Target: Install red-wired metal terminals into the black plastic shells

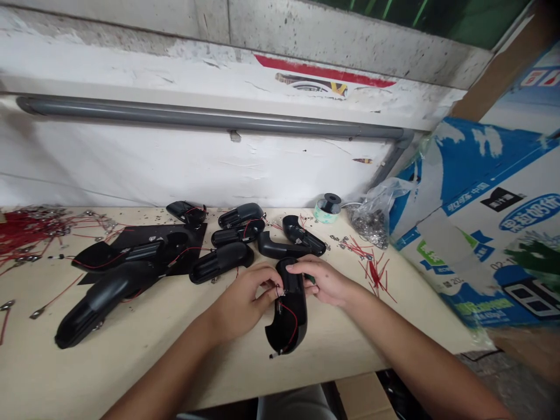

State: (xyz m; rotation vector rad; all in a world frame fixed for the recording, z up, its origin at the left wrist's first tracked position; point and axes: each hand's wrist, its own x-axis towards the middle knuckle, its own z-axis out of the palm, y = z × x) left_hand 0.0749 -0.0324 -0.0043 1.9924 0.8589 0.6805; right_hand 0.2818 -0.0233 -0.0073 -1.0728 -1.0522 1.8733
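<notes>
Black shell (292,318) (red wire inside) near the table's (184,350) front edge, gripped by left hand (242,300) and right hand (326,283).

right hand (326,283) partly behind black housing (291,309), carton (481,233) blurred, cropped right

head camera looks forward and down, close over the workbench (175,350).
</notes>
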